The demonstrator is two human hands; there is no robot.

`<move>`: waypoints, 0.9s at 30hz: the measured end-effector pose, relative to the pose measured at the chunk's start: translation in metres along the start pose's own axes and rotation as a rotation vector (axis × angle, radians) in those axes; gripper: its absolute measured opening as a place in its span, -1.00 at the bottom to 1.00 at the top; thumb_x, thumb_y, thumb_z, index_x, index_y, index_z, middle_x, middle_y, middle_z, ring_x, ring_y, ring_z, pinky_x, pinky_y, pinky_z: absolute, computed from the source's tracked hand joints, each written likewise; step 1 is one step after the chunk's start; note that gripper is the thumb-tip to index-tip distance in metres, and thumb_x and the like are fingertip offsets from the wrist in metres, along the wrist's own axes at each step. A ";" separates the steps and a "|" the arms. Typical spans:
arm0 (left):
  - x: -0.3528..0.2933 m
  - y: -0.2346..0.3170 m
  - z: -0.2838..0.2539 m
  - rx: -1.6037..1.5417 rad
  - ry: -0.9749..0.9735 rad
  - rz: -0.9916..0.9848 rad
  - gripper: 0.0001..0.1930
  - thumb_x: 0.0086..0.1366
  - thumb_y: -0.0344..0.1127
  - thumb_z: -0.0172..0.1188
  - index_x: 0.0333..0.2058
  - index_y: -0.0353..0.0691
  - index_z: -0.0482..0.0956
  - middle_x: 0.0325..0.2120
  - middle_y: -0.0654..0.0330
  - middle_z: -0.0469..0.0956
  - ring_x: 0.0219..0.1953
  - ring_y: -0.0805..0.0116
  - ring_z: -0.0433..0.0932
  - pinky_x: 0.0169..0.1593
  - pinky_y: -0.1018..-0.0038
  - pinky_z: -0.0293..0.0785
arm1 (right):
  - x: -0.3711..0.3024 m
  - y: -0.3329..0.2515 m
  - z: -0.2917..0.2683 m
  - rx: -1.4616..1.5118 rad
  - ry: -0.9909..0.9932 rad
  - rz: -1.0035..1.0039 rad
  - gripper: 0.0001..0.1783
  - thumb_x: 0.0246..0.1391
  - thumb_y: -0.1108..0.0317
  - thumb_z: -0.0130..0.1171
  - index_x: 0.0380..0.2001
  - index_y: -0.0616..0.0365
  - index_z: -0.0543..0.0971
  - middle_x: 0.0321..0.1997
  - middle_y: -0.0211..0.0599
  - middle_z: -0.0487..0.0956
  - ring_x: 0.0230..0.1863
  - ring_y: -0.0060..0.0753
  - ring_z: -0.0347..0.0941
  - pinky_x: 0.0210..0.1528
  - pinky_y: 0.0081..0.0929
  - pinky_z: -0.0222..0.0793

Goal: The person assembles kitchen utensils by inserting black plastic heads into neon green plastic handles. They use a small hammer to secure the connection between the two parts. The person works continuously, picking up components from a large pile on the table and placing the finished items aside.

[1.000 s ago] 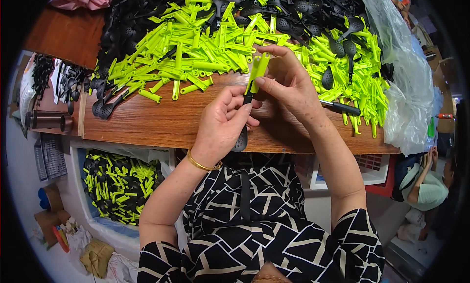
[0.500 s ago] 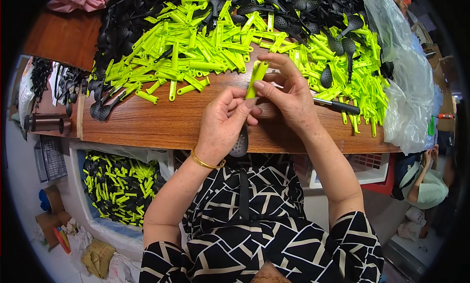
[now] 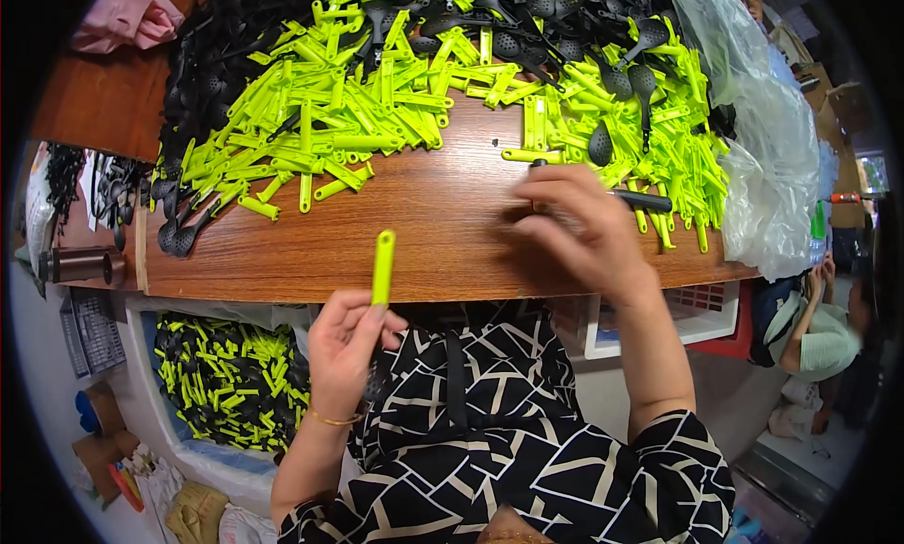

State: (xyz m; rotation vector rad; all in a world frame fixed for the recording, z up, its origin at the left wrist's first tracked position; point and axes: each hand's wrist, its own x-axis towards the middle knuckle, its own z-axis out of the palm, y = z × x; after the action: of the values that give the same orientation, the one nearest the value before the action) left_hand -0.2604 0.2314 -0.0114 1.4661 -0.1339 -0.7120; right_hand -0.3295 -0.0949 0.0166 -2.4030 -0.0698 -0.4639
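Observation:
Between the thumb and fingers of my left hand [image 3: 347, 341], near the table's front edge, is a small slotted spoon. Its lime-green handle [image 3: 382, 266] points up and away, and its dark perforated head [image 3: 377, 379] shows below the hand. My right hand [image 3: 589, 228] is over the table to the right, smeared by motion. Under and beside it lies a tool with a black grip [image 3: 644, 201]; the hand covers part of the tool, so I cannot tell whether the fingers touch it. A loose green handle [image 3: 533, 155] lies just beyond.
Heaps of green handles [image 3: 330, 120] and black perforated spoon heads [image 3: 556, 2] cover the table's far side. Clear plastic sheeting [image 3: 772, 195] drapes the right edge. Below left stands a bin of green-handled spoons [image 3: 226, 379]; a white crate [image 3: 612, 332] sits below right. Another person [image 3: 819, 332] is at far right.
My hands have moved apart. The left hand has drawn back toward the table edge with the spoon; the right has let go of its handle and moved right, to the black-gripped tool.

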 end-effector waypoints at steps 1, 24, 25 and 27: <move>-0.009 -0.007 -0.010 -0.037 0.042 -0.023 -0.87 0.54 -0.42 0.16 -0.03 -0.33 0.52 -0.30 0.10 0.71 -0.38 0.54 0.60 -0.22 0.60 0.54 | -0.008 0.007 -0.013 -0.179 0.018 0.047 -0.65 0.06 0.33 0.49 -0.06 0.06 0.71 0.01 -0.21 0.64 0.03 -0.11 0.57 0.13 -0.19 0.48; -0.009 -0.028 -0.021 -0.209 -0.069 -0.188 -0.65 0.63 -0.17 0.04 -0.05 -0.38 0.63 -0.43 0.24 0.61 -0.40 0.55 0.52 -0.23 0.62 0.49 | 0.039 -0.048 0.037 -0.170 0.042 -0.606 -0.52 -0.10 0.46 0.38 -0.01 0.02 0.74 -0.24 -0.38 0.71 -0.29 -0.31 0.62 -0.28 -0.35 0.52; -0.008 -0.028 -0.021 -0.208 -0.074 -0.197 -0.66 0.63 -0.17 0.04 -0.05 -0.38 0.63 -0.43 0.24 0.61 -0.40 0.55 0.52 -0.24 0.62 0.49 | 0.041 -0.054 0.043 -0.140 0.015 -0.624 -0.50 -0.10 0.44 0.37 0.01 0.00 0.74 -0.24 -0.40 0.71 -0.30 -0.34 0.61 -0.28 -0.36 0.52; -0.009 -0.032 -0.022 -0.236 -0.098 -0.186 -0.66 0.63 -0.17 0.05 -0.05 -0.37 0.63 -0.44 0.25 0.61 -0.41 0.57 0.52 -0.26 0.63 0.48 | 0.037 -0.052 0.061 -0.190 -0.096 -0.578 -0.55 -0.08 0.41 0.35 -0.03 -0.01 0.76 -0.26 -0.41 0.69 -0.33 -0.34 0.59 -0.29 -0.37 0.50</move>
State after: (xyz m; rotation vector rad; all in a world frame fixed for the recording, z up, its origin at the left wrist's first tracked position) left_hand -0.2677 0.2565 -0.0411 1.2280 0.0119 -0.9194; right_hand -0.2851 -0.0187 0.0184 -2.5698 -0.8105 -0.6356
